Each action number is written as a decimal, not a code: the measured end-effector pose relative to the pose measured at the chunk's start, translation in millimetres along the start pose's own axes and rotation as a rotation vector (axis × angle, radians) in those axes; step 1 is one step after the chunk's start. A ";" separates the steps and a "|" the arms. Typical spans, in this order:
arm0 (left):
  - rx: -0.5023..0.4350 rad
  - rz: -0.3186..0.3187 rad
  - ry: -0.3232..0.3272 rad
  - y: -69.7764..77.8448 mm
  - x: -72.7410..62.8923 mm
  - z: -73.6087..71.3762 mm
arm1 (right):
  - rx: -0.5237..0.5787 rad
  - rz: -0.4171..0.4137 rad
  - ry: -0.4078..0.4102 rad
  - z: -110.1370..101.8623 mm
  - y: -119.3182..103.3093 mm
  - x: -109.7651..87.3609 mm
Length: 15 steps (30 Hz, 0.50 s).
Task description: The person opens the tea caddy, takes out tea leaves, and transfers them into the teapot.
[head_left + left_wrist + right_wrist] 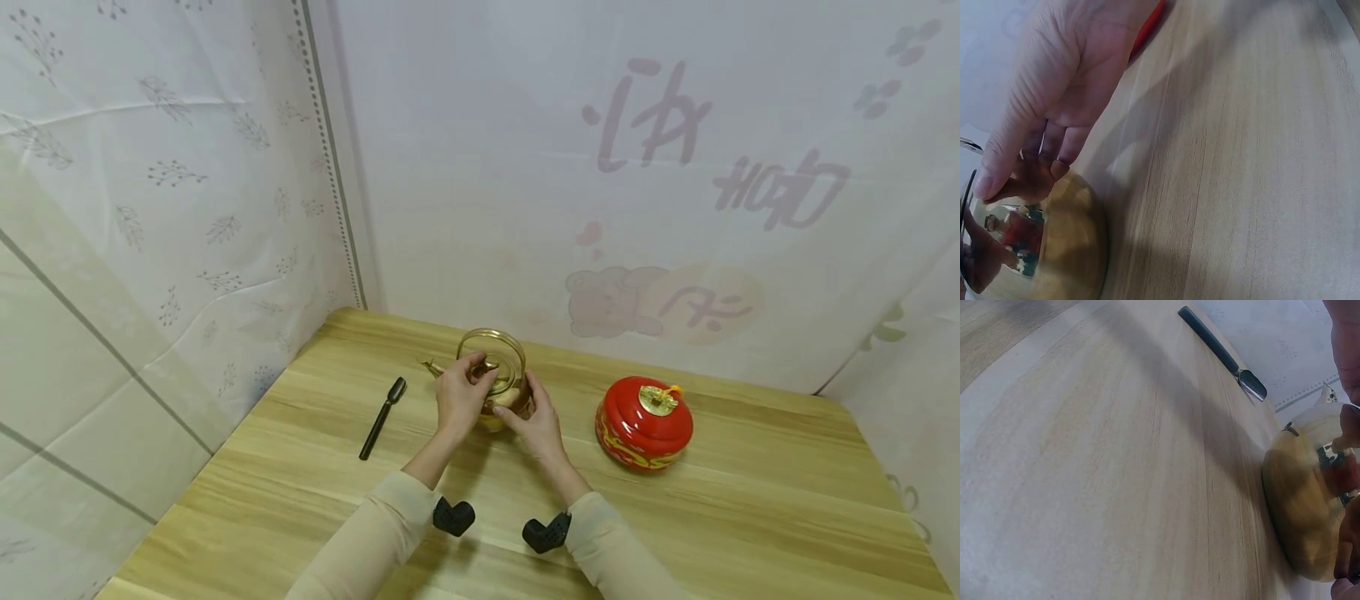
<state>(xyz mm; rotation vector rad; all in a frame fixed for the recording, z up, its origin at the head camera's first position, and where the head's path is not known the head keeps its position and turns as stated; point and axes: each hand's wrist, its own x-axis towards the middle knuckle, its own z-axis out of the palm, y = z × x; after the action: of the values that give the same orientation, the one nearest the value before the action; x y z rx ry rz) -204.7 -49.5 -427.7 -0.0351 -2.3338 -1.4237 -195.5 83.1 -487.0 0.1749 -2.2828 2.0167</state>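
A shiny gold-coloured kettle (492, 422) with an arched handle (491, 333) stands near the table's back edge, its spout (431, 367) pointing left. My left hand (459, 402) reaches over the top and pinches the knob of the round lid (504, 379); whether the lid is lifted at all is hard to tell. On the kettle's right side my right hand (538, 425) holds the body, thumb at the front and fingers round the side. In the left wrist view the right hand (1079, 75) lies against the polished body (1075, 231).
A dark-handled scoop (383, 418) lies left of the kettle. To the right stands a red lidded jar (645, 425) with yellow decoration and a gold-coloured knob. The wooden table (757, 492) meets patterned cloth walls (480, 183) at the back and sides.
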 end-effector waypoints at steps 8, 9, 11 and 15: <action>0.014 0.016 0.009 0.4 0.8 0.0 | 0.043 0.025 -0.007 -1.0 -13.9 -3.1; 0.015 0.016 0.010 0.6 1.0 -0.1 | 0.050 0.025 -0.008 -1.2 -18.1 -4.3; 0.019 0.016 0.011 0.7 1.5 -0.2 | 0.057 0.024 -0.011 -1.5 -27.0 -7.2; 0.020 -0.004 0.001 1.1 1.8 -0.7 | 0.050 0.031 -0.015 -1.2 -37.7 -11.4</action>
<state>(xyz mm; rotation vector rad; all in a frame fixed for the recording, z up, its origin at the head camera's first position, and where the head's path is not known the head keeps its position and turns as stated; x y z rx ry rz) -205.8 -49.9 -425.9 -0.0245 -2.3482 -1.4023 -178.7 80.0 -451.4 0.1602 -2.2594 2.0958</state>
